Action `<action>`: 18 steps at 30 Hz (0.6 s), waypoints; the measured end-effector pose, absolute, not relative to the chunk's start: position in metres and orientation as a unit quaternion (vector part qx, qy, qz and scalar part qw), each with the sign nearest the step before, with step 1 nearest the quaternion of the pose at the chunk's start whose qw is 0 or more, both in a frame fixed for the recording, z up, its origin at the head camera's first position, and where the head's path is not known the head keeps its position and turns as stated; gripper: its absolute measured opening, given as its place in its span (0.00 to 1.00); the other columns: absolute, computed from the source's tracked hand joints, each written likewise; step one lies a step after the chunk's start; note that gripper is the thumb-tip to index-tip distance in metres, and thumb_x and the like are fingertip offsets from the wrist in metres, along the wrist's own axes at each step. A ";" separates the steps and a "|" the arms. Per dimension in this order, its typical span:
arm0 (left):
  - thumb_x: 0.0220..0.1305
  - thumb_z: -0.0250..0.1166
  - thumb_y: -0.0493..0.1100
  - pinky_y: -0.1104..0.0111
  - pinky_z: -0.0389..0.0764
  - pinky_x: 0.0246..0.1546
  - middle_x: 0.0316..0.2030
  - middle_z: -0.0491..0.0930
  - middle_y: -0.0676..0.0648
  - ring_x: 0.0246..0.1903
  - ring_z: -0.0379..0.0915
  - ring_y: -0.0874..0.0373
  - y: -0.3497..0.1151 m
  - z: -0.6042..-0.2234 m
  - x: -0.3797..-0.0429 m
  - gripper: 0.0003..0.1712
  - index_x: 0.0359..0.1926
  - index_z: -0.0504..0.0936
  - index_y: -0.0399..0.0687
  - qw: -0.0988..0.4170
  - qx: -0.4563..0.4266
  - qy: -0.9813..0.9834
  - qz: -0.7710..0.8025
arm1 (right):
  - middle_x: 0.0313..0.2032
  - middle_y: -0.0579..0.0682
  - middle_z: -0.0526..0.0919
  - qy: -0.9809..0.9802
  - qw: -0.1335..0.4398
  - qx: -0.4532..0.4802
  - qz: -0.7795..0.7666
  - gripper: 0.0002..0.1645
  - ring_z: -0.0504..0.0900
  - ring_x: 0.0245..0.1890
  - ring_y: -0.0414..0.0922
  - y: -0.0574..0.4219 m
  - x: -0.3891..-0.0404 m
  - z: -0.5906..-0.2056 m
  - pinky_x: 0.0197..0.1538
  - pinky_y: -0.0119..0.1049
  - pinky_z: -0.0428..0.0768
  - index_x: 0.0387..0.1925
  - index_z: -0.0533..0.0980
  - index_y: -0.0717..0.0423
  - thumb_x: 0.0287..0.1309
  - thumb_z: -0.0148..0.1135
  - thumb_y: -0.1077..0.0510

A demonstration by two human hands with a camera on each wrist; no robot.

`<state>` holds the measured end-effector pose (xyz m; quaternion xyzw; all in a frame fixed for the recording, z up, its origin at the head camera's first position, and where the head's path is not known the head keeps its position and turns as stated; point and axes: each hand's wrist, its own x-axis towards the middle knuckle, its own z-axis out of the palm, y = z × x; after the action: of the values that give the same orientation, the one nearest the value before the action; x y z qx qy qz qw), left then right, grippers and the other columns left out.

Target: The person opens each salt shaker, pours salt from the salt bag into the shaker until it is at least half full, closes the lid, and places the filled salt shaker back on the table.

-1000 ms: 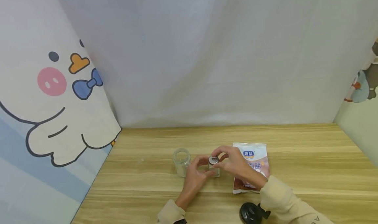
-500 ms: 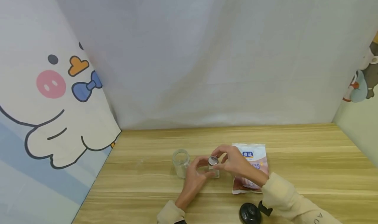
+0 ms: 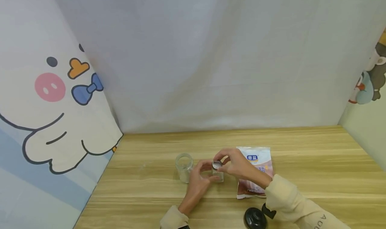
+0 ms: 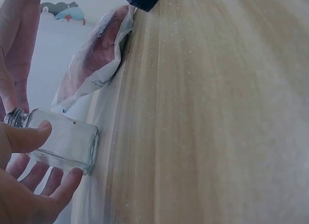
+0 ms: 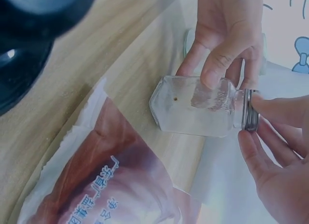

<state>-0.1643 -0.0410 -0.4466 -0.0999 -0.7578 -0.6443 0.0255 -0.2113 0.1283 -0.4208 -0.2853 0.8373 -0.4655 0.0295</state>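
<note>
A small clear glass shaker bottle (image 3: pixel 218 177) stands upright on the wooden table, between both hands. My left hand (image 3: pixel 199 182) grips its body, with the thumb on the near side and the fingers around the far side. At the bottle's neck, the thumb and fingers of my right hand (image 3: pixel 238 164) pinch the round silver metal cap (image 5: pixel 250 115). The cap sits at the mouth of the bottle. Through the glass in the right wrist view, the bottle (image 5: pixel 178 115) shows a small brown speck. Just left of my left hand is a larger glass jar (image 3: pixel 183 170) with whitish contents.
A white and brown printed salt packet (image 3: pixel 261 155) lies behind my right forearm, partly covered by it. Near the front edge is a round black lid (image 3: pixel 254 218), close to the right sleeve. A pale cloth backdrop (image 3: pixel 229 88) rises behind the table.
My right hand's fingers shift slightly left on the cap, and the cap's top looks turned. My left hand keeps its hold on the bottle. The head view drifts slightly.
</note>
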 end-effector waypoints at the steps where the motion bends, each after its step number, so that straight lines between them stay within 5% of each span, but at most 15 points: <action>1: 0.48 0.70 0.28 0.49 0.79 0.49 0.45 0.78 0.38 0.48 0.72 0.40 -0.041 -0.447 -0.164 0.24 0.48 0.75 0.34 0.025 -0.100 -0.758 -0.644 | 0.39 0.52 0.81 0.838 0.035 -0.283 -0.466 0.15 0.79 0.40 0.52 0.129 -0.211 -0.420 0.42 0.39 0.83 0.38 0.80 0.61 0.45 0.66 0.73; 7: 0.47 0.70 0.26 0.50 0.80 0.48 0.46 0.78 0.38 0.48 0.72 0.40 -0.041 -0.450 -0.167 0.24 0.48 0.75 0.34 0.022 -0.094 -0.753 -0.650 | 0.38 0.52 0.81 0.838 0.019 -0.288 -0.463 0.16 0.79 0.39 0.51 0.127 -0.210 -0.418 0.40 0.41 0.84 0.39 0.79 0.63 0.43 0.71 0.69; 14: 0.46 0.72 0.30 0.58 0.82 0.46 0.46 0.78 0.44 0.48 0.74 0.47 -0.042 -0.480 -0.180 0.26 0.48 0.76 0.41 0.032 -0.090 -0.758 -0.645 | 0.32 0.51 0.80 0.846 -0.002 -0.271 -0.459 0.18 0.79 0.33 0.47 0.123 -0.212 -0.421 0.32 0.30 0.83 0.36 0.79 0.63 0.40 0.76 0.63; 18: 0.46 0.71 0.28 0.54 0.81 0.46 0.45 0.78 0.42 0.47 0.74 0.44 -0.041 -0.465 -0.174 0.25 0.48 0.76 0.38 0.030 -0.087 -0.763 -0.640 | 0.32 0.50 0.81 0.846 -0.001 -0.273 -0.459 0.16 0.79 0.34 0.46 0.123 -0.213 -0.421 0.35 0.34 0.83 0.35 0.80 0.62 0.42 0.75 0.65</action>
<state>-0.1737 -0.0408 -0.4645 -0.0867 -0.7631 -0.6397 0.0305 -0.2125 0.1228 -0.4206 -0.2729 0.8456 -0.4588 -0.0007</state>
